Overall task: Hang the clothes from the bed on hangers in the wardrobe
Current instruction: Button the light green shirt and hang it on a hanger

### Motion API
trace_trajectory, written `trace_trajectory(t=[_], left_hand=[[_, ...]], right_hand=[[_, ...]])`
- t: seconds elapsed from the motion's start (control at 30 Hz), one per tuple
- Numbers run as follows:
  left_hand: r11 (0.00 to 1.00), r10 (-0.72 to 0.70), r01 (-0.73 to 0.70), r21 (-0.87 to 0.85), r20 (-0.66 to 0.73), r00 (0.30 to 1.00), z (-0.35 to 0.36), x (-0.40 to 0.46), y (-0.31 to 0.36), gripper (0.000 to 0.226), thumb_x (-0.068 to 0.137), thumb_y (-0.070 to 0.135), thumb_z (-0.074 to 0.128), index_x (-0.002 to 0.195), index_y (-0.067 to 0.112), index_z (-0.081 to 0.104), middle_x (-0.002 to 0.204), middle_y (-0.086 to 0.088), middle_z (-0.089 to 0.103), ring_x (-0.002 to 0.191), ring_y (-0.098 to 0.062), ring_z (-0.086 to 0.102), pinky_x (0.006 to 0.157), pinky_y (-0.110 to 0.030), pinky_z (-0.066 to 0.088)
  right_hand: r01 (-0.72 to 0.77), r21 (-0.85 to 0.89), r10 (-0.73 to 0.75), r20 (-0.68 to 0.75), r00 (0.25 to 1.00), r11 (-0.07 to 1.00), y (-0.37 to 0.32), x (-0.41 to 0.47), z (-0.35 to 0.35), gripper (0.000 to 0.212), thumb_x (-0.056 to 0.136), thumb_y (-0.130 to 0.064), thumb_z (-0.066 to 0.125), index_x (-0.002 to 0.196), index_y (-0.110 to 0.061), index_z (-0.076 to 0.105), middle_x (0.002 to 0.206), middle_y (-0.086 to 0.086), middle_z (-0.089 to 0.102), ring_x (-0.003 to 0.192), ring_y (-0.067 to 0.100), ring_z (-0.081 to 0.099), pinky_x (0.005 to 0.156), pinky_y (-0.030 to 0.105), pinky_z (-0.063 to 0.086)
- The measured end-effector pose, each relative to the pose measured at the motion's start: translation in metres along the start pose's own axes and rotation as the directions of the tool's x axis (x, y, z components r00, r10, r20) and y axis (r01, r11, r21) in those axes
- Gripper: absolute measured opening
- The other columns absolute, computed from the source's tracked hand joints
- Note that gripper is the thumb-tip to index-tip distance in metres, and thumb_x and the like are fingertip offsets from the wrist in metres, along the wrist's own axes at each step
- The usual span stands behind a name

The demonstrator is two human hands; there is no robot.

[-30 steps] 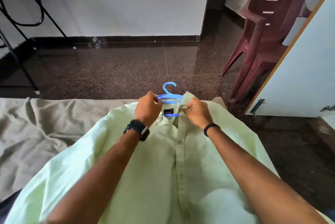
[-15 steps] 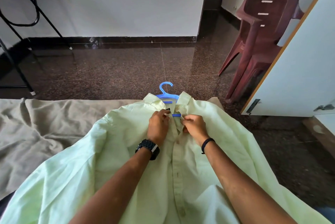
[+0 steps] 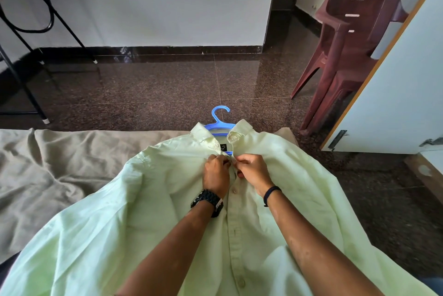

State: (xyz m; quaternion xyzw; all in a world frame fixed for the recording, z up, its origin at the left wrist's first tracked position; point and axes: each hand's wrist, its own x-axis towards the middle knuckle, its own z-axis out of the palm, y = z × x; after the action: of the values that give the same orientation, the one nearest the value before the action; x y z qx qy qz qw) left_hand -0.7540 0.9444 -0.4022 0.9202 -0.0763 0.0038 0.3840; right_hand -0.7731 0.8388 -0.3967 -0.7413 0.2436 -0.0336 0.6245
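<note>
Pale green cloth sat pinched between both my hands: left hand (image 3: 215, 172) and right hand (image 3: 251, 171) gripped the shirt (image 3: 275, 200) placket just below the collar. The blue hanger (image 3: 221, 123) poked out at twelve o'clock, off the bed (image 3: 60, 164) edge. A hard tug could slide it floorward.

Shirt (image 3: 148, 200): pale lime green, plain, buttons the same shade; a small black label inside the collar. Hanger (image 3: 219, 123): bright blue. Bed (image 3: 60, 164) cover: beige-grey, unpatterned. Floor (image 3: 167, 85): dark brown speckled stone, glossy, with thin pale joint lines. Wall (image 3: 167, 3): white, black skirting. Chairs (image 3: 347, 44): maroon plastic, stacked. Wardrobe door (image 3: 395, 94): white with an orange-brown edge. Watch (image 3: 208, 201) and wristband (image 3: 270, 193): black
</note>
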Motion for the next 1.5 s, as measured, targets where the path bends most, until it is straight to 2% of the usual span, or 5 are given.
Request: trace_trajectory(t=[0.3,1.0,1.2,1.37,1.5], left_hand=[[0.929,-0.154,0.178,-0.325,0.097,0.983,-0.01,0.005,-0.004,0.014,0.087,0.01,0.062,0.083,-0.001,0.07,0.074,-0.006,0.064,0.069,-0.016,0.053,0.062,-0.024,0.036],[0.736,-0.302,0.358,-0.574,0.196,0.933,-0.005,0.002,-0.011,0.019,0.084,0.019,0.07,0.067,0.013,0.072,0.073,-0.017,0.07,0.073,-0.03,0.067,0.079,-0.046,0.056],[0.44,-0.315,0.544,-0.715,0.444,0.839,-0.022,0.005,0.006,0.022,0.093,-0.002,0.05,0.075,-0.002,0.062,0.062,-0.013,0.065,0.054,-0.021,0.064,0.053,-0.027,0.056],[0.887,-0.28,0.312,-0.34,0.141,0.95,-0.029,0.022,0.0,0.012,0.082,0.014,0.066,0.07,0.013,0.062,0.075,-0.012,0.069,0.072,-0.028,0.067,0.069,-0.039,0.058],[0.959,-0.192,0.181,-0.22,-0.029,0.981,-0.034,0.042,0.005,0.014,0.083,0.022,0.06,0.077,0.012,0.055,0.078,-0.01,0.066,0.076,-0.034,0.064,0.068,-0.041,0.055]], right_hand=[[0.079,-0.14,-0.092,-0.09,0.992,0.987,0.006,0.0,0.007,0.016,0.084,-0.008,0.069,0.098,-0.002,0.072,0.078,0.004,0.068,0.073,0.018,0.064,0.083,0.042,0.056],[0.159,-0.183,-0.167,-0.034,0.985,0.97,0.006,-0.004,0.011,0.01,0.086,-0.004,0.064,0.077,-0.007,0.068,0.067,0.005,0.066,0.067,0.029,0.067,0.065,0.042,0.059],[-0.09,0.157,0.068,0.138,0.988,0.984,-0.012,-0.007,-0.002,0.015,0.089,0.0,0.057,0.076,-0.004,0.062,0.064,0.009,0.055,0.049,0.016,0.055,0.046,0.025,0.051],[0.106,-0.357,-0.119,-0.013,0.993,0.928,-0.025,0.001,-0.001,0.01,0.085,-0.007,0.057,0.084,-0.007,0.067,0.075,0.001,0.063,0.065,0.013,0.055,0.061,0.02,0.044],[0.285,-0.458,-0.362,-0.09,0.928,0.842,-0.049,0.022,0.012,0.013,0.083,-0.005,0.055,0.072,-0.004,0.061,0.069,0.006,0.061,0.067,0.021,0.051,0.063,0.025,0.034]])
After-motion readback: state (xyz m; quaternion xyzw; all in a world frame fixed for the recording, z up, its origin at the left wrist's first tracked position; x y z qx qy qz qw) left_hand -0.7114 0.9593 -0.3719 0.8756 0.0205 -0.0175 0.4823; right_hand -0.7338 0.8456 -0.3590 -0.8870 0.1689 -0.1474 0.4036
